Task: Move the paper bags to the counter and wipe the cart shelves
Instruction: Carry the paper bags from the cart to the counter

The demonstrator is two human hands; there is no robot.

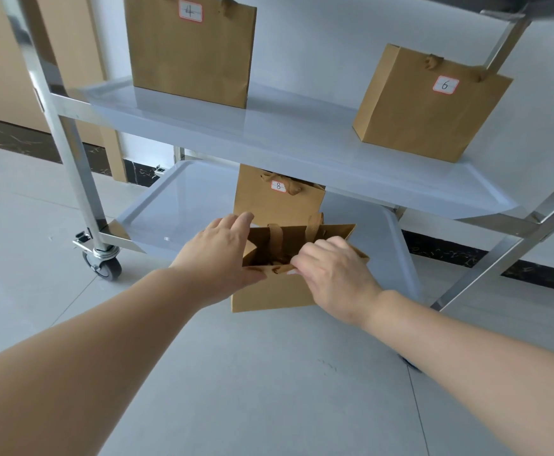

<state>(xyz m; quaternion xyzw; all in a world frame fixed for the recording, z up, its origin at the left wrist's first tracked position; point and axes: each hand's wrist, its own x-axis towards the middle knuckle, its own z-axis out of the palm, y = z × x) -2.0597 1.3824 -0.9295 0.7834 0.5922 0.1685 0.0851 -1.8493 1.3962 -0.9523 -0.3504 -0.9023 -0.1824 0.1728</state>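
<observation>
Your right hand [335,274] has its fingers [305,255] curled over the near rim of the open brown paper bag [269,292], pinching it, while your left hand [218,255] lies flat and relaxed against the bag's left side. The bag stands at the front edge of the grey bottom cart shelf [170,205]. It looks light and easily creased, so I'd lift by the fabric handles [275,236], not the thin rim.

Bags on two cart shelves, as I see them

On the middle shelf [269,126], bag 4 [190,51] stands left, bag 6 [430,106] right. On the bottom shelf [170,205], bag 8 [279,199] stands behind the front bag [269,294] between my hands.
</observation>
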